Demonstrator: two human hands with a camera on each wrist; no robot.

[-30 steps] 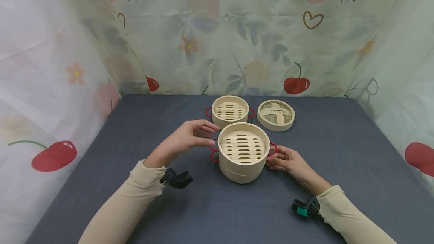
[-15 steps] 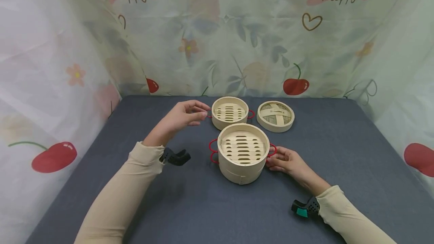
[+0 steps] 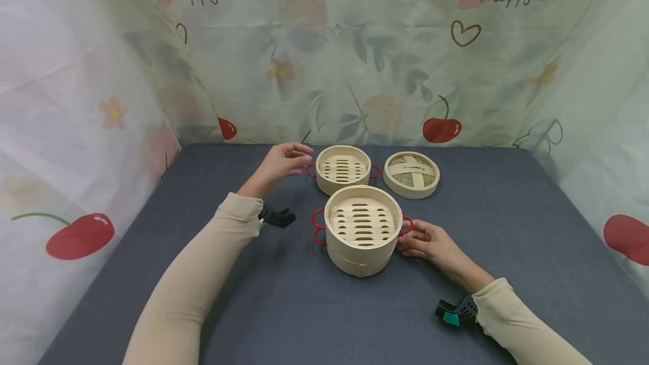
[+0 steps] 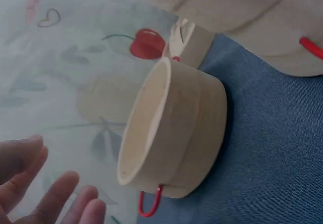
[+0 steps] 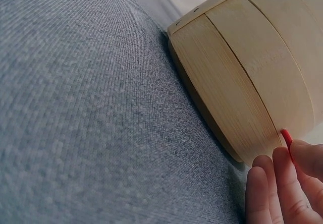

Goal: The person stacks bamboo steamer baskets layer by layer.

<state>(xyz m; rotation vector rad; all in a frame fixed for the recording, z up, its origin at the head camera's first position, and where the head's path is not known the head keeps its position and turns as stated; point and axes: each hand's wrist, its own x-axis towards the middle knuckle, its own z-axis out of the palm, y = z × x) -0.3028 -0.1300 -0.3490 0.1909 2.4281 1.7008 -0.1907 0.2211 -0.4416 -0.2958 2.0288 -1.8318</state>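
my left grip [image 3: 278, 164]'s loose and empty just left of the far round pale bamboo steamer [image 4: 186, 118], right grip [image 3: 431, 245]'s pinching a thin red handle [image 5: 285, 135]

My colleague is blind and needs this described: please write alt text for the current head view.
The right hand pinches a red handle of a stacked bamboo steamer on a dark table, while the left hand hovers beside another steamer behind it. A round bamboo lid lies at the back, before a cherry-print curtain.
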